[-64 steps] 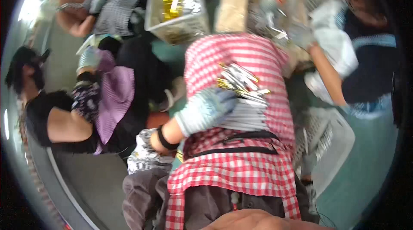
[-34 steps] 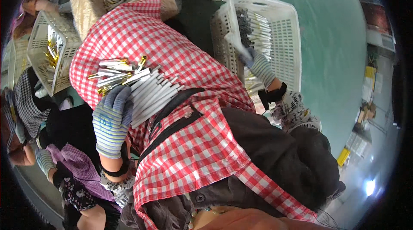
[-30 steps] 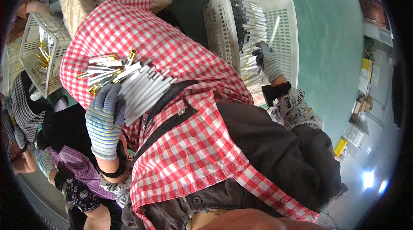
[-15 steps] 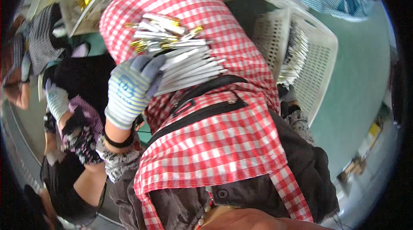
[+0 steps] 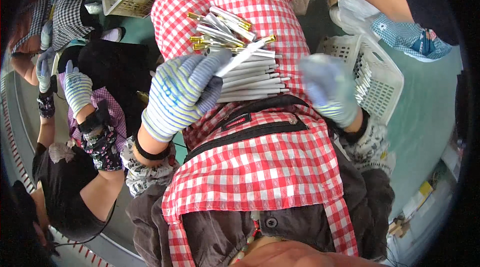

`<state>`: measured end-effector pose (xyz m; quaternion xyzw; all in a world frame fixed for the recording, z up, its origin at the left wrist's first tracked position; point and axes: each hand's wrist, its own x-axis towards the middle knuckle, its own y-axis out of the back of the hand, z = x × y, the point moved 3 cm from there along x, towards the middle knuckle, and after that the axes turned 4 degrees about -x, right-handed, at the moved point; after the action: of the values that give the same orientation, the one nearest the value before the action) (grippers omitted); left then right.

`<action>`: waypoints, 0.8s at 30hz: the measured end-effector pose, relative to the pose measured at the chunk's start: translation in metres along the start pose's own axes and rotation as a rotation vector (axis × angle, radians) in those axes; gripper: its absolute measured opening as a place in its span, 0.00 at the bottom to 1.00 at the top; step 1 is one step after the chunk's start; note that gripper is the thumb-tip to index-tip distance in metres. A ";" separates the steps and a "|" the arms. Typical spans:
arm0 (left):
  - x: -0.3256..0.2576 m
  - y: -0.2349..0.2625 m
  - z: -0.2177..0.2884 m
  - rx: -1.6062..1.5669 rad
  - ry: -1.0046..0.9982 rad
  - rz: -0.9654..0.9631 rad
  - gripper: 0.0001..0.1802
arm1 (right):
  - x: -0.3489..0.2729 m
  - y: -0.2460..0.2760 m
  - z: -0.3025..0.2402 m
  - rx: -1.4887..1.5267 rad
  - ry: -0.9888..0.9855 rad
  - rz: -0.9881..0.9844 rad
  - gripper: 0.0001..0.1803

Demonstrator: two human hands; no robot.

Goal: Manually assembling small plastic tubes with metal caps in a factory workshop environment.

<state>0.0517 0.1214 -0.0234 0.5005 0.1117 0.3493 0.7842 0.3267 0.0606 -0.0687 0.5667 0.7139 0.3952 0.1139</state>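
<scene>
L hand (image 5: 180,92) gripping white tubes (image 5: 250,74), R hand (image 5: 330,89) free, apron (image 5: 250,167)

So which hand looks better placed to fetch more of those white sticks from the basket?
The right hand, probably. It is empty and hangs close to the white basket at the person's right, where more sticks lie. The left hand is already full, gripping the bundle of white sticks against the checked apron.

a smooth green floor (image 5: 425,117) lies under white slatted baskets (image 5: 385,77), with co-workers crowded at left.
</scene>
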 end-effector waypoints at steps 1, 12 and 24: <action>-0.004 0.008 -0.003 -0.002 0.026 0.076 0.22 | 0.031 -0.012 -0.021 -0.038 0.146 -0.131 0.13; -0.057 0.021 -0.023 -0.255 0.324 0.204 0.26 | 0.087 -0.048 -0.033 -0.373 0.254 -0.378 0.15; -0.035 0.018 -0.022 -0.029 0.156 -0.088 0.21 | 0.077 -0.037 -0.035 -0.222 0.275 -0.367 0.13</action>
<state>0.0062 0.1186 -0.0246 0.4548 0.1893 0.3542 0.7949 0.2532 0.1130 -0.0495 0.3525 0.7660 0.5170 0.1472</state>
